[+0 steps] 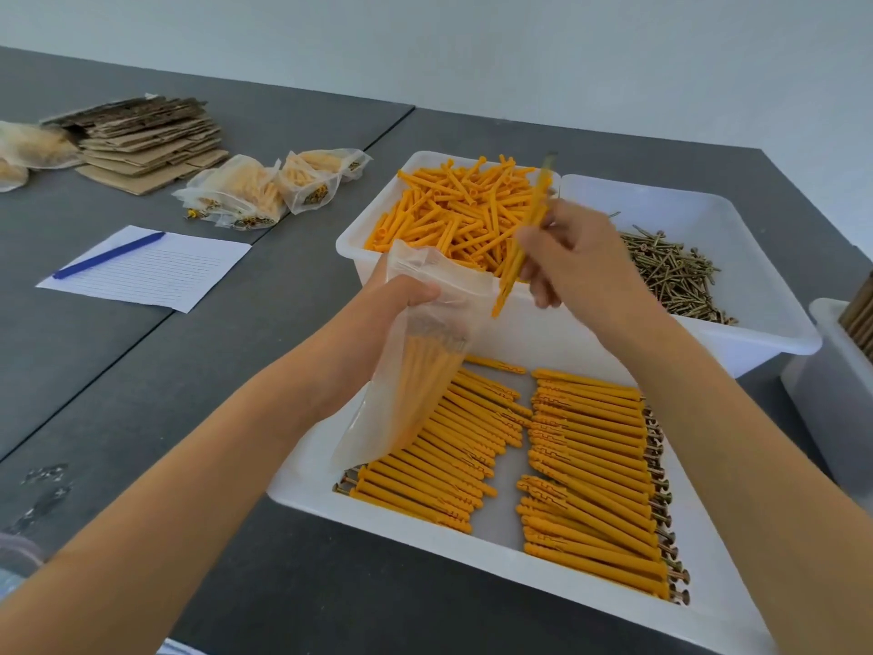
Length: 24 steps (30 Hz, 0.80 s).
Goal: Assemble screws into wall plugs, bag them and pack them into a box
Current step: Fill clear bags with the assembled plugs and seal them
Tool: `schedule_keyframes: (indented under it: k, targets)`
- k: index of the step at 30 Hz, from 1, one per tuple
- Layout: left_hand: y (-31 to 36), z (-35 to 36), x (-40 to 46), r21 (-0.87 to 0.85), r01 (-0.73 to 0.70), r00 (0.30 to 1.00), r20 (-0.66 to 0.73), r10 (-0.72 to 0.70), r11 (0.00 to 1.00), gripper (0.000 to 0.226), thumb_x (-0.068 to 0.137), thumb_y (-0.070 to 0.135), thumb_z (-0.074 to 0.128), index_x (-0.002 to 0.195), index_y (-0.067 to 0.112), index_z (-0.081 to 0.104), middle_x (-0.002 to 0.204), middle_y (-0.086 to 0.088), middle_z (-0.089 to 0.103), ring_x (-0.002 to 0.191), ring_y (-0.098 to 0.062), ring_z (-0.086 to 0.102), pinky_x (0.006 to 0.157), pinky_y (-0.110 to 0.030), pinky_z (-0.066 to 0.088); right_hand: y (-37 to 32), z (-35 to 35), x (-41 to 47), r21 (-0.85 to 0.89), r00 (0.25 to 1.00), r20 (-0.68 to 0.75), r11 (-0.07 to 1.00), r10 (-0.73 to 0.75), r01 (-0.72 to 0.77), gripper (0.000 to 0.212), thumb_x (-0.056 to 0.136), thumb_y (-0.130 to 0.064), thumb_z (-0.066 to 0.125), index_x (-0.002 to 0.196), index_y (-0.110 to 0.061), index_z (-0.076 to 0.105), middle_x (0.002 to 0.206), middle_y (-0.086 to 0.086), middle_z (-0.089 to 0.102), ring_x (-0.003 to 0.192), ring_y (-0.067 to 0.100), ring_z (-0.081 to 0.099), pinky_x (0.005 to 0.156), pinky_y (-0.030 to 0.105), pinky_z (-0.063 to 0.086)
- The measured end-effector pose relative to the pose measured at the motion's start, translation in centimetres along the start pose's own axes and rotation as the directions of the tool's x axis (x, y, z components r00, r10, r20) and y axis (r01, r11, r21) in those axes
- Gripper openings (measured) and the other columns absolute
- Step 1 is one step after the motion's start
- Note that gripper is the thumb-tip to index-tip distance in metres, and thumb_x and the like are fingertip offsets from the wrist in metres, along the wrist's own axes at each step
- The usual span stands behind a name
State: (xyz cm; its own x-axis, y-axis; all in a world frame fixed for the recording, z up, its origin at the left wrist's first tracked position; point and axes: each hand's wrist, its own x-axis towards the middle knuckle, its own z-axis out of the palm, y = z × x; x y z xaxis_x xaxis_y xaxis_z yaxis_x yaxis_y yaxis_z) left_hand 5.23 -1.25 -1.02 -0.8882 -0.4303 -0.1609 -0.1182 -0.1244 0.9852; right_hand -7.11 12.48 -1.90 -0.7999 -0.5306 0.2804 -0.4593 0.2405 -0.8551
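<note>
Orange plastic wall plugs with brass screws fitted (586, 470) are lying in two neat rows in the shallow white plastic tray (302, 489) nearest me, screw heads pointing outward on each side. I'm seeing the left hand (401, 300) gripping a clear plastic zip bag (415, 371) near its mouth, fingers curled round it; the bag is hanging tilted over the tray's left row and is already holding a bundle of assembled plugs. The right hand (571, 257) is pinching a few more assembled plugs (522, 243), held nearly upright with tips pointing down, just beside the bag's open mouth and not yet in it; motion blur is hiding the exact count. Behind the hands, a deep white plastic bin (359, 248) is holding loose orange plugs (463, 210), and touching it on the right a second white bin (756, 295) is holding a heap of loose brass screws (675, 271). Another white container (826, 385) is sitting at the right edge, contents unclear. On the dark grey table (189, 371) to the left I'm seeing filled clear bags (264, 191), a stack of flattened brown cardboard (146, 144), and a lined paper sheet (151, 271) with a blue pen (108, 255) lying on it.
</note>
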Motion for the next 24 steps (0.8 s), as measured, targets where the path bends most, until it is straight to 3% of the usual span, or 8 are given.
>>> schedule_keyframes:
  k: [3,7,12,15,17,19,22,24]
  targets:
    - [-0.6,-0.1,0.2,0.006,-0.026,0.999,0.025,0.026,1.000,0.084,0.059,0.005,0.060,0.141,0.001,0.041,0.129,-0.019,0.051,0.119,-0.032,0.052,0.091,-0.037,0.048,-0.9,-0.5,-0.4,0.298,0.983,-0.184,0.952,-0.007,0.062,0.016,0.102,-0.010,0.046,0.089,-0.005,0.052,0.068,0.011,0.058,0.046,0.023,0.057,0.046,0.029,0.045]
    - [-0.6,-0.5,-0.5,-0.003,-0.008,0.993,0.120,0.008,1.000,0.084,0.059,0.016,0.052,0.142,0.005,0.039,0.121,-0.012,0.052,0.108,-0.025,0.054,0.073,-0.025,0.051,-1.9,0.3,-1.1,0.505,0.993,-0.114,0.859,-0.030,0.083,0.016,0.105,-0.010,0.041,0.093,-0.004,0.052,0.072,0.010,0.059,0.057,0.025,0.062,0.054,0.033,0.050]
    - [-1.9,-2.3,0.2,0.311,0.034,0.993,0.100,-0.069,0.950,0.024,0.105,0.012,0.039,0.116,-0.008,0.049,0.152,-0.023,0.033,0.141,-0.034,0.031,0.103,-0.028,0.030,-2.3,1.7,-1.7,0.160,0.955,0.253,0.980,-0.156,0.118,0.021,0.102,-0.012,0.046,0.095,-0.003,0.064,0.080,-0.004,0.064,0.075,-0.005,0.060,0.073,0.014,0.046]
    - [-0.9,-0.7,0.4,0.214,-0.012,0.993,0.119,-0.014,0.977,0.052,0.079,0.009,0.054,0.128,0.000,0.043,0.118,-0.017,0.055,0.107,-0.027,0.056,0.083,-0.028,0.049,-2.5,1.5,-1.8,0.087,0.922,0.344,0.984,-0.174,0.154,0.039,0.102,-0.032,0.039,0.099,-0.011,0.071,0.088,-0.018,0.067,0.082,-0.013,0.057,0.077,0.005,0.039]
    - [-0.7,-0.6,0.2,0.178,-0.001,0.992,0.127,-0.022,0.984,0.080,0.056,0.004,0.055,0.135,-0.003,0.044,0.113,-0.014,0.054,0.106,-0.025,0.054,0.089,-0.029,0.048,-1.9,1.0,-1.3,0.087,0.978,0.173,0.991,-0.119,0.105,0.041,0.105,-0.032,0.035,0.094,-0.018,0.072,0.088,-0.017,0.068,0.077,-0.009,0.056,0.072,0.006,0.040]
    - [-1.0,-1.3,-0.6,0.270,-0.045,0.977,0.211,-0.013,0.962,0.058,0.084,-0.005,0.059,0.138,-0.011,0.040,0.133,-0.026,0.048,0.130,-0.035,0.043,0.109,-0.036,0.035,-1.0,0.6,-0.6,0.014,0.998,0.058,1.000,0.004,-0.005,0.041,0.105,-0.018,0.036,0.082,-0.013,0.070,0.078,-0.003,0.065,0.065,0.005,0.056,0.062,0.017,0.042]
    - [-0.6,-2.0,-0.9,0.264,-0.010,0.971,0.233,-0.053,0.964,0.030,0.104,0.006,0.039,0.092,-0.018,0.050,0.097,-0.024,0.050,0.140,-0.034,0.032,0.103,-0.027,0.031,0.4,1.2,-0.8,-0.265,0.928,0.296,0.953,0.226,-0.148,0.035,0.098,-0.009,0.041,0.072,-0.011,0.065,0.066,0.004,0.065,0.053,0.014,0.056,0.051,0.024,0.044]
    - [0.5,-0.1,-0.8,0.294,0.022,0.994,0.099,-0.053,0.956,0.019,0.075,0.011,0.054,0.090,-0.002,0.053,0.090,-0.012,0.046,0.121,-0.029,0.043,0.090,-0.027,0.040,1.5,2.5,-1.5,-0.553,0.879,0.393,0.833,0.269,-0.008,0.025,0.097,-0.018,0.048,0.080,-0.012,0.065,0.073,0.002,0.066,0.064,0.017,0.062,0.056,0.024,0.047]
